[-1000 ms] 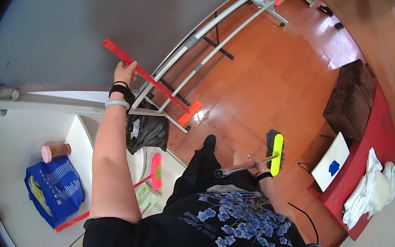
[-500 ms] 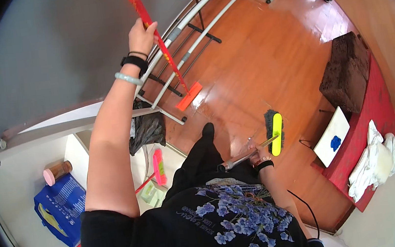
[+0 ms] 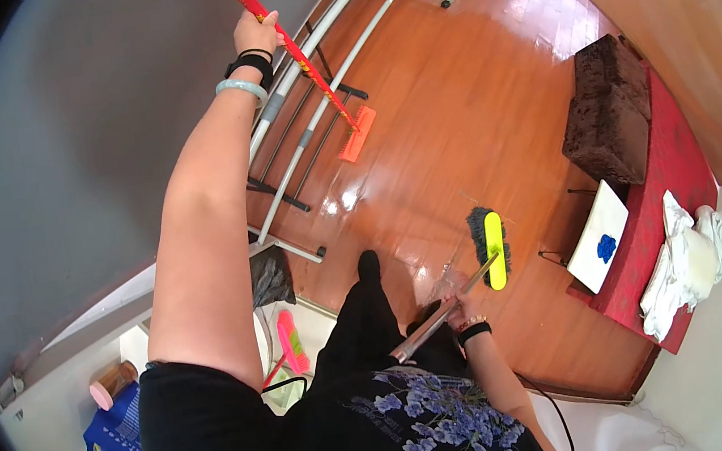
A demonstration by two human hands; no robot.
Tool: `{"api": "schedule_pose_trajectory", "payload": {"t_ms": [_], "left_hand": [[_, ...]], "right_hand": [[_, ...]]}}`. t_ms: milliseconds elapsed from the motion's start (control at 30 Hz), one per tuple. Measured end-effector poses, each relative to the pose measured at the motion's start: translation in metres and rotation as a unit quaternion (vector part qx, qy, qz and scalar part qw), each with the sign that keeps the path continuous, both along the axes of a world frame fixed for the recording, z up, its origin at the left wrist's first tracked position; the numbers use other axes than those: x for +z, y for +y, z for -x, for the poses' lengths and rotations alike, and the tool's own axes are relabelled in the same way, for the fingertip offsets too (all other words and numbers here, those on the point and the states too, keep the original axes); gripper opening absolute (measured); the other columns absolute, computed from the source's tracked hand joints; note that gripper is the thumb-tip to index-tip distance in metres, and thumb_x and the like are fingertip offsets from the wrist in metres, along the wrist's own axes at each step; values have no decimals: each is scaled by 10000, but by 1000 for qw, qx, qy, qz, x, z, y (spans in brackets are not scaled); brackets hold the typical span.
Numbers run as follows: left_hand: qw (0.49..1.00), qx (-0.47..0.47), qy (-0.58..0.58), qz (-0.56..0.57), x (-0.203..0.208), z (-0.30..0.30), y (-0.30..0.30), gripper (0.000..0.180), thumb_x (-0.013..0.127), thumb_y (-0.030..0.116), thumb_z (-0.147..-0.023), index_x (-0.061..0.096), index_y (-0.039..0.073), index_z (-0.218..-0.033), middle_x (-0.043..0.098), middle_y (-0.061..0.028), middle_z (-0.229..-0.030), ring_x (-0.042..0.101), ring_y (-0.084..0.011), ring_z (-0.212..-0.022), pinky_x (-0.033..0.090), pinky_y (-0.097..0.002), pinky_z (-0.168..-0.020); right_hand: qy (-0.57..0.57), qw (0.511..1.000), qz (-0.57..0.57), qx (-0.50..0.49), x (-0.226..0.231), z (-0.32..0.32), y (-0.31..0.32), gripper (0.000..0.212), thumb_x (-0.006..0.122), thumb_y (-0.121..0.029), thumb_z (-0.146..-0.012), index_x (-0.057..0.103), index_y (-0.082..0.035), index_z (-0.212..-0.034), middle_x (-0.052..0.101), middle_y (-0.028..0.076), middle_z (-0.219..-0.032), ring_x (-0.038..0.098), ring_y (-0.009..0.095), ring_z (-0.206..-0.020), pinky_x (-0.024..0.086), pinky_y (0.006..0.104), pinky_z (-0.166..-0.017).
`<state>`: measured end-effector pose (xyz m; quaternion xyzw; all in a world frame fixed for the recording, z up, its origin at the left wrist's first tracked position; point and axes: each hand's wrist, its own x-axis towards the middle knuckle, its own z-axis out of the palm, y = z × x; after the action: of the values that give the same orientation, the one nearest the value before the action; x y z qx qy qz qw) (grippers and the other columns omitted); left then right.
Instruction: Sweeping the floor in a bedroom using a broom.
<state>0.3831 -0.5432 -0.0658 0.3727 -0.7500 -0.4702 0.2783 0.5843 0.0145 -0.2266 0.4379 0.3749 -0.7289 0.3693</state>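
My left hand (image 3: 257,35) is stretched out far ahead, closed around a long red pole (image 3: 309,69). At its lower end sits a flat orange head (image 3: 358,134), toothed along its edges, in front of the tube rack; whether it touches the floor I cannot tell. Low in front of my body, my right hand (image 3: 455,304) grips a broom (image 3: 495,250) by its shiny stick. The broom's head is bright yellow-green with dark grey bristles and points away to the right, over the wooden floor. The stick's near end slants toward my shirt.
A wheeled metal tube rack (image 3: 291,166) stands along the grey wall. On the right are a brown plush block (image 3: 609,114), a small white folding table (image 3: 598,232) and white cloth (image 3: 686,267) on red fabric. A pink brush (image 3: 291,342) and blue bag (image 3: 117,445) lie lower left.
The red pole's orange head has moved up and a little right in the view, away from me. The broom's near end has shifted slightly down and left. Both hands keep their grip.
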Motion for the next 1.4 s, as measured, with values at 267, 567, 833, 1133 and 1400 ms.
{"api": "schedule_pose_trajectory", "payload": {"t_ms": [267, 567, 833, 1133, 1400], "left_hand": [[996, 6, 40, -79, -23, 36, -31, 222, 512, 59, -747, 435, -26, -938, 561, -134, -742, 578, -176, -534, 494, -255, -449], [975, -98, 5, -199, -15, -19, 15, 317, 448, 14, -765, 391, -11, -1076, 489, -121, -951, 549, -225, -730, 497, -310, -577], [821, -388, -126, -399, -11, -244, 209, 280, 441, 220, -818, 464, 65, -1050, 514, -24, -849, 515, -94, -666, 443, -212, -535], [778, -354, -1, -518, 38, -321, 338, 158, 465, 159, -796, 530, 48, -887, 469, -54, -1012, 482, -92, -692, 407, -194, -573], [890, -134, 6, -437, 77, -342, 380, 128, 570, 50, -709, 458, 39, -648, 510, -2, -749, 431, -59, -692, 346, -199, -642]], "right_hand": [[-56, 997, -36, -48, 9, -2, -9, 138, 492, -114, -722, 413, -21, -785, 489, 115, -660, 480, 257, -627, 429, 364, -624], [-21, 998, -37, 46, -31, -2, 6, 104, 490, -134, -722, 439, -44, -735, 478, 83, -645, 492, 238, -663, 441, 363, -657], [-95, 992, -80, 15, -11, 13, -39, 166, 481, 1, -679, 441, -77, -820, 456, 68, -760, 474, 257, -719, 447, 412, -674], [-99, 989, -93, 54, -46, 18, 0, 144, 498, -102, -738, 423, -109, -860, 465, 59, -694, 486, 233, -552, 460, 373, -523], [-153, 984, -24, 90, -29, 14, -11, 61, 451, -20, -642, 407, -41, -605, 439, 73, -571, 460, 207, -561, 428, 320, -643]]}}
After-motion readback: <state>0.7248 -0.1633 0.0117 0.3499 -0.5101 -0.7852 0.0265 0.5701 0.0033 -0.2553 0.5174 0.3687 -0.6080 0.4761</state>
